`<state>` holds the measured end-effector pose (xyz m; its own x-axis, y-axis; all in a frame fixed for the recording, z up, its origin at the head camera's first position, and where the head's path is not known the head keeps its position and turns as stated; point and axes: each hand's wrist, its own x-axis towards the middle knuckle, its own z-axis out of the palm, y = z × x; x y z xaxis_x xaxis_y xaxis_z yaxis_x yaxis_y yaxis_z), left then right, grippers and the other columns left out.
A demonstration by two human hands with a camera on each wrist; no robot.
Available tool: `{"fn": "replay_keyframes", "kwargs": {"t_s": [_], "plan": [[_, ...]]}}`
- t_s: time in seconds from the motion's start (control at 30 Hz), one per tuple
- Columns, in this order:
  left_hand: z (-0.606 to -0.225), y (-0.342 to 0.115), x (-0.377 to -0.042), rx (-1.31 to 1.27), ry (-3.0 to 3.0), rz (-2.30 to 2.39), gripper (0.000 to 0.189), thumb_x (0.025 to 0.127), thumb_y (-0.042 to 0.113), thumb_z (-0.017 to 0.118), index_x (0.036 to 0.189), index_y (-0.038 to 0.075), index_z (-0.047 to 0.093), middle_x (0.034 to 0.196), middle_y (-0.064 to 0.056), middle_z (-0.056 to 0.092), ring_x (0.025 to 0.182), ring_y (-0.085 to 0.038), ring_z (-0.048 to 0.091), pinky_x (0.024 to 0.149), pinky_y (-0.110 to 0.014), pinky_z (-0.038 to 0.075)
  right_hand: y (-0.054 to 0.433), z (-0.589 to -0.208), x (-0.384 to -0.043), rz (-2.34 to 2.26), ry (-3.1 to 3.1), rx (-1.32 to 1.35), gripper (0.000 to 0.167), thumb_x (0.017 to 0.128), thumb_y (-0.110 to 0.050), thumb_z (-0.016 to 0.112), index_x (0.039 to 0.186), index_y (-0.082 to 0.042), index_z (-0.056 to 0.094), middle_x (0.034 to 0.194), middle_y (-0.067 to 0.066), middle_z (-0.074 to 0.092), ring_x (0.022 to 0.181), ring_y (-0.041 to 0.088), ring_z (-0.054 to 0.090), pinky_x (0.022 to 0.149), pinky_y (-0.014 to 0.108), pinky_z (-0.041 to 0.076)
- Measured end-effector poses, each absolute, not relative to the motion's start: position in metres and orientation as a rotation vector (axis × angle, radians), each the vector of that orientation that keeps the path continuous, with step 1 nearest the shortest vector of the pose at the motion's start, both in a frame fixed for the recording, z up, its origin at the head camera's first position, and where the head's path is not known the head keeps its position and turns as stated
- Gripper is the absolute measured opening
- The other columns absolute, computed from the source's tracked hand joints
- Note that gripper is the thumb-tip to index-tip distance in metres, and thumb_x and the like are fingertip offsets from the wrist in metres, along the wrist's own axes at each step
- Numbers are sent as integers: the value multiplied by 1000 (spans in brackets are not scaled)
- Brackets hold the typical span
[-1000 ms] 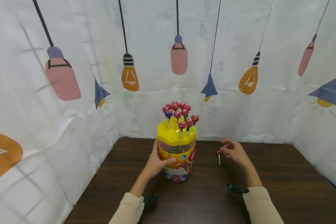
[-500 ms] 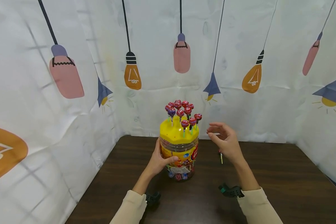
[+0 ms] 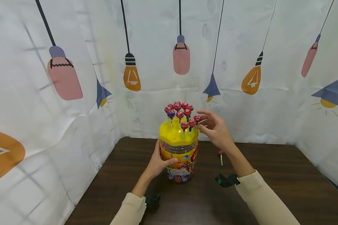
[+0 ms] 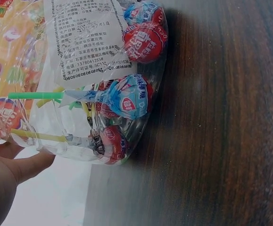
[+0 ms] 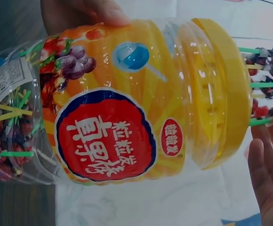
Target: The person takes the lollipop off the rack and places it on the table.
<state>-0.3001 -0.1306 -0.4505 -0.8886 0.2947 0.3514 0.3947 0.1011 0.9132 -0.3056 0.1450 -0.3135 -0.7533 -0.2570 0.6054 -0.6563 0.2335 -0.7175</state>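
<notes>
A clear plastic candy jar [image 3: 180, 154] with a yellow lid [image 3: 173, 136] stands upright on the table. My left hand [image 3: 157, 162] grips its left side, thumb across the front of the label. Several wrapped lollipops, mostly red and one purple [image 3: 171, 113], stick up from the lid. My right hand [image 3: 217, 129] is at the lid's right edge, thumb and forefinger apart on either side of a red lollipop [image 3: 197, 118]. In the right wrist view its fingers [image 5: 257, 153] overlap the end of a green stick [image 5: 260, 122]. More lollipops [image 4: 131, 96] show inside the jar's base.
One loose lollipop [image 3: 221, 158] with a yellow stick lies on the dark wooden table [image 3: 197, 203], right of the jar and beside the right forearm. A white cloth printed with lamps [image 3: 157, 81] hangs behind and at the sides.
My right hand has risen from beside the loose lollipop and moved left to the lid's edge. The loose lollipop stays on the table. My left hand keeps its grip on the jar.
</notes>
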Motion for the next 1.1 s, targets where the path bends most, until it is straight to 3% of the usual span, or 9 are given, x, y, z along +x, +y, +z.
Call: {"fn": "replay_keyframes", "kwargs": {"t_s": [0.43,0.67,1.0,1.1], "plan": [[-450,-131,-300,-713,-2274,-1922,99,89,36,81,158,44,11,150,1,43,132,-24,52,115,-53,45,142,-310,-307,1574,-2059,932,42,95,3,67,136,-2,60,107,22,69,75,13,66,67,26,58],[-453,-131,-301,-723,-2267,-1931,99,89,35,81,158,44,10,150,1,43,131,-24,53,115,-53,45,141,-302,-307,1624,-1953,944,41,94,7,66,135,2,60,110,27,69,83,16,71,68,28,63],[-452,-130,-300,-734,-2255,-1942,97,90,34,80,158,42,11,150,1,43,131,-24,53,115,-52,45,151,-294,-303,1650,-1972,963,45,93,7,67,137,-1,61,109,8,72,85,20,75,67,32,64],[-452,-130,-299,-737,-2251,-1943,97,90,34,80,158,42,11,150,1,43,131,-24,53,114,-52,45,154,-295,-302,1663,-1972,969,45,93,7,67,136,-2,62,108,10,72,84,21,74,66,33,64]]}}
